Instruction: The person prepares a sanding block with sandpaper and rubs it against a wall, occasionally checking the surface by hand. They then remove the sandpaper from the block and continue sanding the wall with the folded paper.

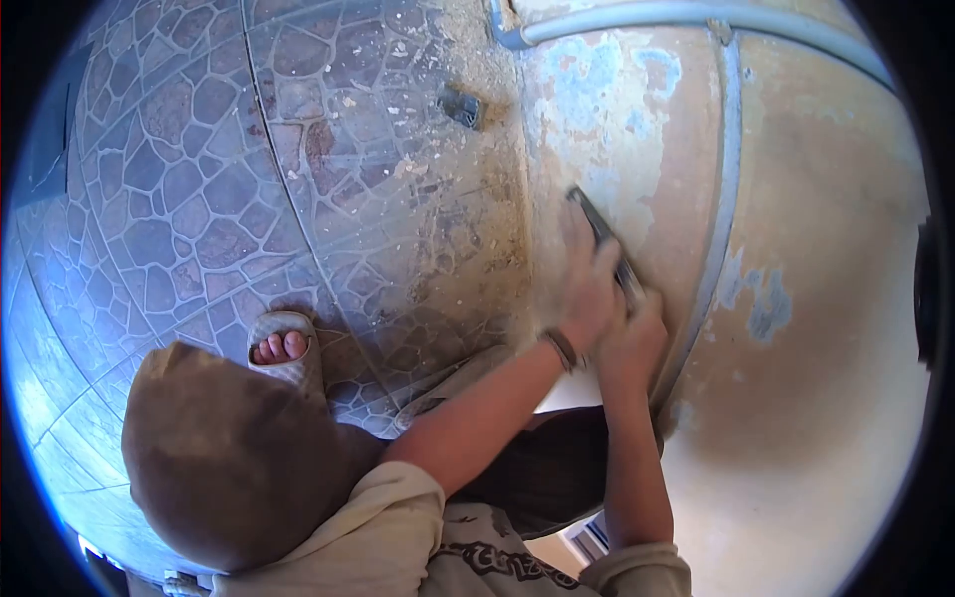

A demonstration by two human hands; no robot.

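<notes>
Both my hands press a flat scraper (600, 236) against a wall (826, 328) with patchy, peeling blue and beige paint. My left hand (587, 284), a band on its wrist, lies over the blade end. My right hand (632, 338) grips the handle end, lower down. The scraper's dark blade sticks out above my fingers, slanting up to the left, its edge flat on the wall.
A grey conduit pipe (726, 189) runs down the wall just right of my hands, and another crosses along the top. The stone-pattern tiled floor (199, 199) is dusted with scraped debris near the wall. A small dark object (461, 105) lies there. My sandalled foot (282, 348) and bent knee are at the lower left.
</notes>
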